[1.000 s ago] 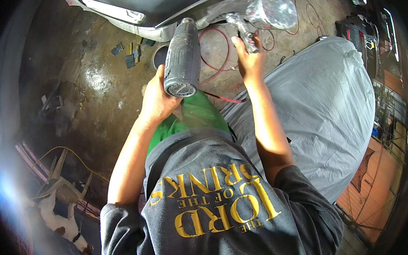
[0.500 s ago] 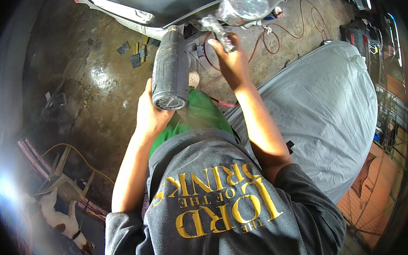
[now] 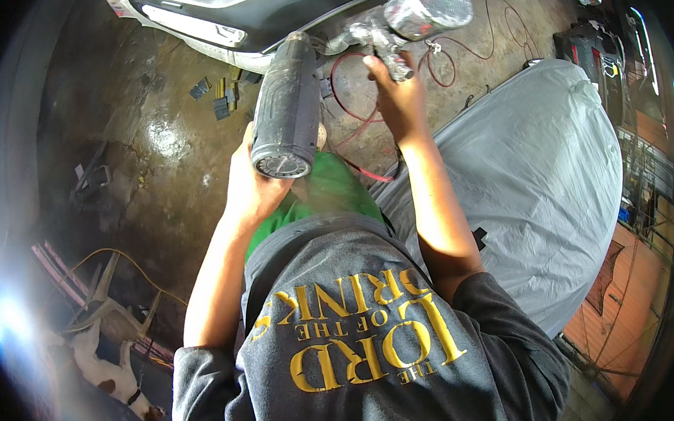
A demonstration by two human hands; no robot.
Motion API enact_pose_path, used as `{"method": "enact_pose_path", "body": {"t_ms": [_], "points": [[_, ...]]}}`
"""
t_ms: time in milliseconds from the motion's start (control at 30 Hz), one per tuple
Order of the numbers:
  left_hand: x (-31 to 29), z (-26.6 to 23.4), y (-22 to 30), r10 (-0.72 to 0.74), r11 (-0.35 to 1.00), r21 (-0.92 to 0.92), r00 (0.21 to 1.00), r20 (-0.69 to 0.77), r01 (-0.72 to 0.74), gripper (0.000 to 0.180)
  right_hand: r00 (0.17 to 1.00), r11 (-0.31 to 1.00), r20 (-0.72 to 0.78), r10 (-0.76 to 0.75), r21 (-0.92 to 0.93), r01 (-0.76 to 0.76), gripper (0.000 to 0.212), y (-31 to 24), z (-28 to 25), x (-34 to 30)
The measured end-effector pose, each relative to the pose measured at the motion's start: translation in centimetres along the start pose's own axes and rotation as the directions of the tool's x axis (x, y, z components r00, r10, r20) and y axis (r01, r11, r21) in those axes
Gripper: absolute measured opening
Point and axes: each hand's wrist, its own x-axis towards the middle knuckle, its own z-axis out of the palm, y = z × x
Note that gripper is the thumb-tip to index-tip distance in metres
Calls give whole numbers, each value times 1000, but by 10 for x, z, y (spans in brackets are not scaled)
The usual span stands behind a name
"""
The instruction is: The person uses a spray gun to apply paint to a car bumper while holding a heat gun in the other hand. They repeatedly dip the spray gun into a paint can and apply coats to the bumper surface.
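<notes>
My left hand (image 3: 248, 177) is closed round the underside of a dark grey heat gun (image 3: 284, 106), whose round vented back end faces me. Its handle and most of my fingers are hidden below the body. In my right hand (image 3: 401, 102) is the grip of a spray gun (image 3: 376, 32), smeared and shiny, with a large clear paint cup (image 3: 429, 6) on it. Both tools are held up in front of a car's dark and silver bumper (image 3: 294, 8), the spray gun to the right of the heat gun. From this angle, I cannot tell whether either tool touches the bumper.
A red hose (image 3: 346, 102) loops over the concrete floor beyond my right hand. Grey sheeting covers a large shape (image 3: 520, 184) at my right. Small blocks (image 3: 222, 102) lie on the floor left of the heat gun. A dog (image 3: 111, 371) lies at the lower left, near a chair (image 3: 115, 301).
My right hand and the spray gun have moved to the right, away from the heat gun. The front of the heat gun has swung slightly right and away from me.
</notes>
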Motion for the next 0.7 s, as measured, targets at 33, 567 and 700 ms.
{"method": "enact_pose_path", "body": {"t_ms": [33,567,700], "points": [[2,0,5,0,1000,-18,1000,21,0,57,999,999,-29,40,34,-39,54,-10,-7,-2],[-27,-16,23,64,995,88,993,-101,-55,55,997,997,74,14,77,-20,61,-31,29,14],[-30,-22,16,102,968,235,993,-59,-85,50,974,972,194,117,180,-152,58,-62,27,8]]}}
